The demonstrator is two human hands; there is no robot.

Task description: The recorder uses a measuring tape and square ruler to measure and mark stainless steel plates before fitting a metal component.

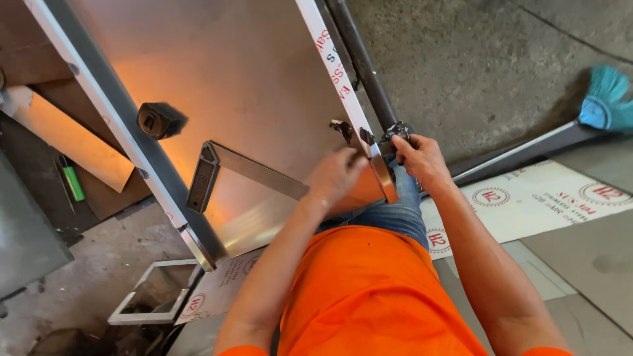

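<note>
Head view looks down past an orange shirt [369, 296] onto a large metal sheet [244, 72] with a framed edge, which lies tilted across the person's lap. The left hand [336, 177] rests on the near corner of the sheet, fingers curled down against the metal beside the white protective strip [333, 66] that runs along the right-hand edge; it seems to press rather than grip, though the fingertips are partly hidden. The right hand [419, 158] is closed around a small dark metal clamp-like tool [395, 132] at that same corner, just beside the strip and touching a dark tube [359, 56] that runs alongside it.

On the sheet, a steel try square [247, 173] lies flat, its thick stock towards the left rail [119, 118] and its blade reaching towards the left hand. A small black block [157, 120] sits against that left rail, farther up.

Off the sheet, a green marker [72, 181] lies at the left, a light rectangular frame [155, 293] lies on the concrete floor [461, 59], and a teal broom head [606, 99] shows at the upper right.
</note>
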